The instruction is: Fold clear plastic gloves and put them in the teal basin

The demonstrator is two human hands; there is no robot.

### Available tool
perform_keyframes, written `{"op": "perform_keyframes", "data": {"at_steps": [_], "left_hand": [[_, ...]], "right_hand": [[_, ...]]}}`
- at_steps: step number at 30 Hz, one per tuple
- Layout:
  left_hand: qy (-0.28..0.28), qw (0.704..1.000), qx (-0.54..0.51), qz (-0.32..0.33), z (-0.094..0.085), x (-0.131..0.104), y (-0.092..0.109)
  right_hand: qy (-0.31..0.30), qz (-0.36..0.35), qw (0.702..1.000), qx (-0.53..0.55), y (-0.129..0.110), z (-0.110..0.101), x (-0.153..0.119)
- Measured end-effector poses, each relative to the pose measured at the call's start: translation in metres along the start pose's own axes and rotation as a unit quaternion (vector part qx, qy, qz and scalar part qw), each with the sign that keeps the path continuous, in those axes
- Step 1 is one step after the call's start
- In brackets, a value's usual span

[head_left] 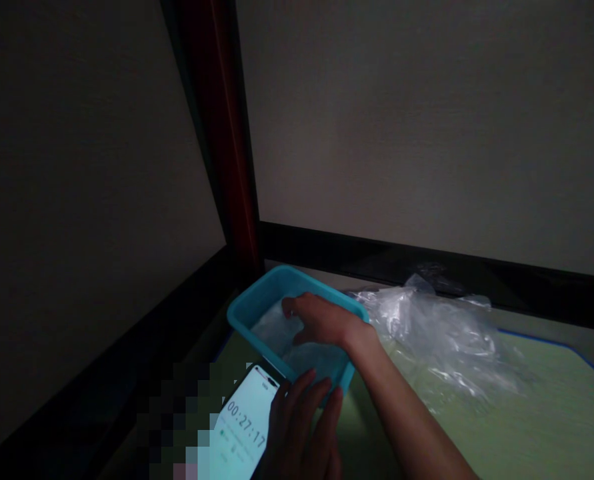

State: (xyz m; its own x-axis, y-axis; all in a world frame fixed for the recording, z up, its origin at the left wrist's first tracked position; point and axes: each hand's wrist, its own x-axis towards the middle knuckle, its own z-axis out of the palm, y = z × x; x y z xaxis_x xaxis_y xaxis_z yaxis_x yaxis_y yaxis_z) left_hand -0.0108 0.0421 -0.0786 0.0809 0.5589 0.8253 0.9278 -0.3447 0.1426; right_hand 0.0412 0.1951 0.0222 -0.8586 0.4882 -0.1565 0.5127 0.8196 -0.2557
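A turquoise plastic basin (297,272) stands on a green mat, with a whitish, translucent layer (271,330) in its bottom. Reaching over the right rim, my right hand (324,320) is inside the basin, its fingers bent and a gap between thumb and forefinger. Whether its fingertips touch the pale layer is unclear. My left hand (307,420) is at the near rim with fingers stretched and apart. Beside it, a phone (241,427) with a lit screen shows a timer. The left thumb is hidden.
Crumpled clear plastic (437,333) lies right of the basin on the green mat (551,400). Behind are a pale wall (427,133), a dark baseboard (337,250) and a reddish-brown corner post (227,133). The lower left is dark and partly pixelated.
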Motion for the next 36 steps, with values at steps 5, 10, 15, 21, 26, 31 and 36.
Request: {"op": "perform_keyframes", "data": {"at_steps": [5,10,15,21,26,31,36], "left_hand": [[0.007,1.0,-0.01,0.001,0.0,0.002,0.0],[-0.002,1.0,-0.015,0.0,-0.001,0.001,0.0],[-0.006,1.0,-0.016,-0.003,-0.002,0.0,0.0],[-0.002,1.0,-0.018,-0.002,-0.002,0.002,0.001],[0.0,0.999,-0.033,-0.012,-0.002,0.003,0.003],[-0.001,0.999,-0.031,-0.018,-0.003,0.004,0.003],[-0.003,0.999,-0.026,-0.021,-0.003,0.003,0.003]], "right_hand": [[-0.003,0.008,1.0,0.019,0.004,-0.005,-0.005],[-0.033,0.001,0.999,0.026,0.005,-0.009,-0.011],[-0.105,-0.02,0.994,0.023,-0.001,-0.004,-0.007],[-0.153,0.008,0.988,0.001,-0.011,-0.003,-0.004],[-0.156,0.001,0.988,-0.003,-0.009,-0.005,-0.004],[-0.143,0.002,0.99,0.0,-0.006,-0.008,-0.008],[-0.129,0.005,0.992,0.003,-0.008,-0.009,-0.012]]}}
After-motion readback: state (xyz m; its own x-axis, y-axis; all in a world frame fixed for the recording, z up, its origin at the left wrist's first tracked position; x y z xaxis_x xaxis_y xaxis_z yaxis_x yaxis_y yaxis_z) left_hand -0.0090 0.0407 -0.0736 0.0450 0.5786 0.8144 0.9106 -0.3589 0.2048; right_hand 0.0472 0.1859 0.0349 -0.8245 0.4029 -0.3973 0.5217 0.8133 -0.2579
